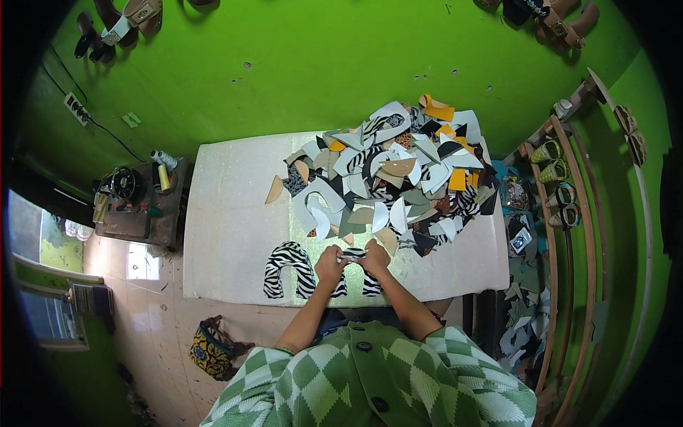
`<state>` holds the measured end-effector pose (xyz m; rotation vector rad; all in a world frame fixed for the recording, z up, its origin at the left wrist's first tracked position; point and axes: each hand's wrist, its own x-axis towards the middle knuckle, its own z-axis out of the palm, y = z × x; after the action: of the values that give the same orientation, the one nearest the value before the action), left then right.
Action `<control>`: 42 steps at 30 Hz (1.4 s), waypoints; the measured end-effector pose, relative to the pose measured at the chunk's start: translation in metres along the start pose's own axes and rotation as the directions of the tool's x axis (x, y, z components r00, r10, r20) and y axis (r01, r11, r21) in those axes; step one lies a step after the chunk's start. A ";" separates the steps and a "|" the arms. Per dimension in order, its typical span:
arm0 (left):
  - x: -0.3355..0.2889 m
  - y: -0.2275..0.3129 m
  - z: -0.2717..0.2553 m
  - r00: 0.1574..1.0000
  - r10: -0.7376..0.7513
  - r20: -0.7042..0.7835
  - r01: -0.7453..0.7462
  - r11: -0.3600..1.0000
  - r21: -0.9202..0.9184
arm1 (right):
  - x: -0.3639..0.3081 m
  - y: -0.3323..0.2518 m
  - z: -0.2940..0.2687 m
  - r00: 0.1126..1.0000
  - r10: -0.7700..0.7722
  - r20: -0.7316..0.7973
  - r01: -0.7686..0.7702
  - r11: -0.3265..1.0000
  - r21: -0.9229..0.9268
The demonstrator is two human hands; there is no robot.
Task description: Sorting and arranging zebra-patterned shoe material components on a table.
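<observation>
At the table's near edge, my left hand (331,266) and my right hand (375,259) are closed on the curved top of a zebra-print arch-shaped piece (353,252). Thumbs and fingers pinch it from both sides. Its two legs hang toward me, partly hidden by my hands and wrists. To the left of my left hand, a second zebra-print arch-shaped piece (289,251) lies flat, its opening facing me. Beyond my hands rises a heap of cut material scraps (398,167) in white, grey, tan, black, orange and animal prints.
The pale table (228,213) stands against a green wall. A sewing machine (126,185) with thread spools is on a small table at left. A patterned bag (211,349) lies on the floor. A wooden rack (551,171) with sandals stands right, beside more scraps (523,320).
</observation>
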<state>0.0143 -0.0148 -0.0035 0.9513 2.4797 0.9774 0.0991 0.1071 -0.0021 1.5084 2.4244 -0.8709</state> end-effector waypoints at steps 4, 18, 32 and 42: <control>0.003 0.004 -0.004 0.998 -0.036 -0.046 0.041 0.992 0.118 | 0.003 0.005 -0.005 0.998 -0.030 0.056 0.030 0.999 0.011; 0.015 -0.006 -0.008 0.985 -0.172 0.035 0.159 0.958 0.239 | 0.014 0.041 -0.024 0.996 -0.009 0.091 0.005 0.999 0.045; 0.011 -0.028 -0.008 0.992 -0.121 0.046 0.127 0.978 -0.167 | 0.027 0.060 -0.011 0.979 -0.143 0.144 0.105 0.964 0.243; 0.015 -0.026 -0.016 0.986 -0.145 0.083 0.158 0.973 -0.169 | 0.011 0.042 -0.021 0.998 0.007 0.059 -0.013 0.994 0.105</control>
<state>-0.0167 -0.0262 -0.0104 0.7169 2.3246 1.0713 0.1332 0.1411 -0.0059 1.5060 2.3617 -1.0417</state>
